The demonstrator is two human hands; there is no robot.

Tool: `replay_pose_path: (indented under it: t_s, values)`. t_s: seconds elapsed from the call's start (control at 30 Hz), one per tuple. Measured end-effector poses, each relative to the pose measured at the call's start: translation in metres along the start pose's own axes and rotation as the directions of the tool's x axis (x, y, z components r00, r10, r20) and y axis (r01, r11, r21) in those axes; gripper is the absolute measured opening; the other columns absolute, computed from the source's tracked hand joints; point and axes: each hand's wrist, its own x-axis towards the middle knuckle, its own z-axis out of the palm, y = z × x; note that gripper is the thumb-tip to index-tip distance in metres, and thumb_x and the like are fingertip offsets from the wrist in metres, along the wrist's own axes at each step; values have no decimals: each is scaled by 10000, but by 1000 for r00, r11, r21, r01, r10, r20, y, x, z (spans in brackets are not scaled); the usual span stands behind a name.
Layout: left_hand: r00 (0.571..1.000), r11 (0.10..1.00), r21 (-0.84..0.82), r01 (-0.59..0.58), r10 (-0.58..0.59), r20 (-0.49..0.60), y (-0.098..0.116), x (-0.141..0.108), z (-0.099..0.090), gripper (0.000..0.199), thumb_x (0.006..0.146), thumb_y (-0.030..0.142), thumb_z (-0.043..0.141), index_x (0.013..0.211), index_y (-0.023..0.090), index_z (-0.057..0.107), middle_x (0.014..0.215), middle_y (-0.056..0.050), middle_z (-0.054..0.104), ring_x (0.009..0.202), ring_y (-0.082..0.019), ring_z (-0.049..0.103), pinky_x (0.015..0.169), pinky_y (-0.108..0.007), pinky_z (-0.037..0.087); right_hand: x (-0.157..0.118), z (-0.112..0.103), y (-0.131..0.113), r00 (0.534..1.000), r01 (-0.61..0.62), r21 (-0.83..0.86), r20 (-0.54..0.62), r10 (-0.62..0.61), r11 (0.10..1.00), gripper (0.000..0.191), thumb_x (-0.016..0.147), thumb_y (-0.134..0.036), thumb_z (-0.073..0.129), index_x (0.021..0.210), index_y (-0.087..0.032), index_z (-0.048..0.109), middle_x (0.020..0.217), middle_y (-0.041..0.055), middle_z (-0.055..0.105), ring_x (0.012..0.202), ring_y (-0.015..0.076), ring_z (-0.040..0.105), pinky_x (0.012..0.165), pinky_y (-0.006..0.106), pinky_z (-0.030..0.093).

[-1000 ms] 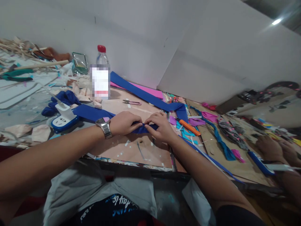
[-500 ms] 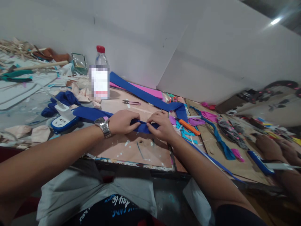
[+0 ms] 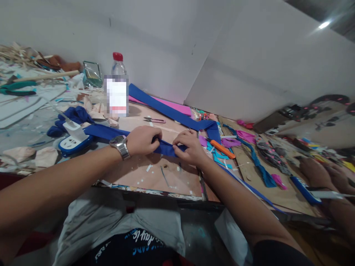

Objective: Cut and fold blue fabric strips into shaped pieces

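A long blue fabric strip (image 3: 166, 149) stretches across the table between my two hands. My left hand (image 3: 142, 140), with a metal watch at the wrist, is closed on the strip, thumb and fingers curled round its edge. Close by on the right, my right hand (image 3: 190, 147) pinches the same strip near a fold. To the left the strip runs past the blue and white power strip (image 3: 73, 143) towards bunched blue cloth (image 3: 74, 116). Another blue length (image 3: 166, 108) lies behind my hands on pink fabric (image 3: 177, 106). Small thread snips (image 3: 154, 120) lie just beyond.
A red-capped bottle (image 3: 118, 88) stands at the back. An orange-handled cutter (image 3: 222, 148) lies among scraps on the right. Green-handled pliers (image 3: 18, 88) rest far left. Another person's hands (image 3: 316, 173) are at the right edge, near a second blue power strip (image 3: 305, 190).
My left hand has slid slightly left along the strip, so more blue fabric shows between my hands. My right hand has stayed nearly in place.
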Motion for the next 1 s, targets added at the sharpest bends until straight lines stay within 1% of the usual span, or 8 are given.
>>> replay_pose_path:
  t_s: [0.13, 0.27, 0.33, 0.43, 0.57, 0.67, 0.8, 1.0]
  values:
    - [973, 985, -80, -153, 164, 163, 5, -2, 0, 256, 905, 320, 560, 996, 199, 767, 842, -60, 781, 734, -217, 673, 667, -319, 406, 1, -1, -3, 996, 57, 21, 64, -58, 998, 76, 874, -244, 617, 810, -228, 654, 804, 16, 751, 904, 236, 654, 979, 473, 305]
    - [964, 977, -151, -150, 178, 195, 9, -2, 2, 242, 914, 282, 550, 935, 190, 773, 812, -57, 771, 705, -199, 653, 645, -311, 381, 1, -3, -4, 979, 65, 42, 192, -72, 997, 85, 902, -255, 595, 873, -217, 666, 890, 36, 765, 947, 238, 662, 981, 471, 305]
    - [965, 974, -181, -136, 171, 200, 10, -2, 2, 243, 920, 276, 546, 924, 187, 772, 802, -54, 766, 689, -192, 641, 639, -308, 378, 0, -3, -5, 972, 80, 52, 217, -90, 995, 108, 926, -272, 599, 957, -218, 687, 958, 46, 774, 968, 238, 672, 992, 473, 302]
    - [961, 966, -219, -133, 180, 208, 11, -1, 1, 268, 947, 286, 526, 934, 181, 772, 816, -60, 769, 686, -188, 637, 636, -304, 382, -1, -1, -7, 973, 94, 41, 206, -100, 995, 131, 970, -313, 612, 1009, -224, 700, 987, 51, 784, 970, 234, 682, 1006, 474, 301]
    - [960, 956, -269, -118, 179, 216, 12, -1, 0, 305, 969, 309, 511, 933, 171, 780, 805, -55, 766, 667, -169, 621, 633, -292, 381, 0, 1, -10, 980, 95, 31, 170, -99, 995, 163, 1007, -303, 594, 919, -221, 704, 895, 40, 784, 893, 213, 688, 1002, 465, 316]
    - [965, 963, -258, -82, 142, 222, 11, 0, -1, 314, 963, 319, 514, 917, 164, 784, 815, -57, 768, 675, -168, 614, 635, -288, 373, 1, 1, -10, 986, 85, 36, 142, -89, 996, 167, 1003, -299, 616, 895, -221, 717, 871, 32, 791, 841, 200, 695, 995, 461, 321]
    - [965, 964, -263, -47, 111, 236, 11, 1, -1, 315, 958, 313, 514, 933, 159, 788, 843, -64, 777, 702, -175, 624, 642, -287, 374, 1, 2, -9, 990, 60, 46, 121, -66, 997, 135, 997, -291, 634, 942, -225, 739, 870, 32, 801, 820, 201, 702, 992, 467, 326]
    - [967, 965, -259, -41, 104, 234, 11, 1, -1, 295, 938, 311, 536, 924, 161, 789, 836, -63, 778, 693, -177, 622, 634, -291, 367, 0, 5, -10, 994, 55, 46, 89, -59, 997, 138, 996, -286, 651, 923, -230, 754, 856, 30, 793, 843, 203, 703, 983, 467, 337]
